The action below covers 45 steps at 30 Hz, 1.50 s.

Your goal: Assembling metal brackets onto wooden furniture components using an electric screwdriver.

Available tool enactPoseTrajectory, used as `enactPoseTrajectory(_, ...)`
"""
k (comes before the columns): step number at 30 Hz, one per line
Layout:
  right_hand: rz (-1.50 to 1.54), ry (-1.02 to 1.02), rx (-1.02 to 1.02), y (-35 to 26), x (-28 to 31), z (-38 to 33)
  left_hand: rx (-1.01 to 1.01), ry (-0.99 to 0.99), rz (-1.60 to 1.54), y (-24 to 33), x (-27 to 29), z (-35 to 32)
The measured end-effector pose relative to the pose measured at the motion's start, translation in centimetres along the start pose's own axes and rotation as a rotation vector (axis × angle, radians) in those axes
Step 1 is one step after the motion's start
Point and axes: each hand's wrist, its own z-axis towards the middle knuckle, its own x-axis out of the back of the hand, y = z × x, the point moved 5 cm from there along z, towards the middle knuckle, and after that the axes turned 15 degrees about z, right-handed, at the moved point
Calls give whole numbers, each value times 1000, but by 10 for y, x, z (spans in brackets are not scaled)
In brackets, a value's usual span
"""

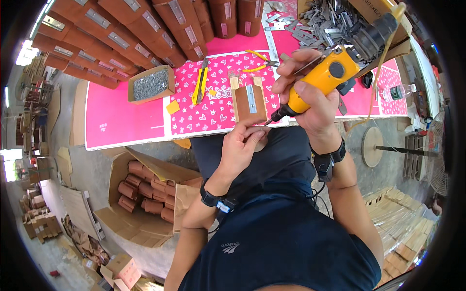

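Note:
My right hand (318,109) is wrapped around a yellow power screwdriver (323,80), tilted so its dark bit end points down and left. The bit's tip is right by the fingertips of my left hand (240,148), which are pinched together at the table's front edge. What those fingers hold is too small and covered to make out. Just beyond them a brown curved piece (241,105) rests between the wooden strips of a small jig (258,85). A slotted metal plate (251,99) lies along its top.
A box of small screws (151,85), a yellow utility knife (200,85) and yellow-handled pliers (259,61) lie on the pink table (121,119). Brown pieces (145,29) are stacked at the back left, loose metal plates (320,29) at the back. A carton of brown pieces (138,225) stands below left.

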Motion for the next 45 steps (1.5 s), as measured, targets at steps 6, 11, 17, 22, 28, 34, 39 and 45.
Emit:
enactPoseTrajectory(6, -65, 72, -50, 10, 0, -7, -17, 91, 50, -2, 1, -3)
enactPoseTrajectory(11, -59, 64, -50, 11, 2, -10, -77, 159, 210, 16, 2, -5)
enactPoseTrajectory(17, -31, 42, -37, 6, 1, -12, -106, 204, 261, 22, 3, -6)
enactPoseTrajectory(22, -7, 5, -42, 8, 3, -11, -115, 227, 312, 26, 4, -8)
enactPoseTrajectory(28, -95, -4, -75, 11, -6, -16, -114, 260, 341, 26, 6, -8)
enactPoseTrajectory(34, -197, -91, -120, 13, -11, -13, -155, 329, 443, 21, 9, 1)
enactPoseTrajectory(39, -108, -93, -162, 24, -8, -1, -408, 507, 687, 27, 20, 17)
enactPoseTrajectory(45, -282, -62, -168, 47, -2, 18, -332, 546, 753, 16, 26, 43)
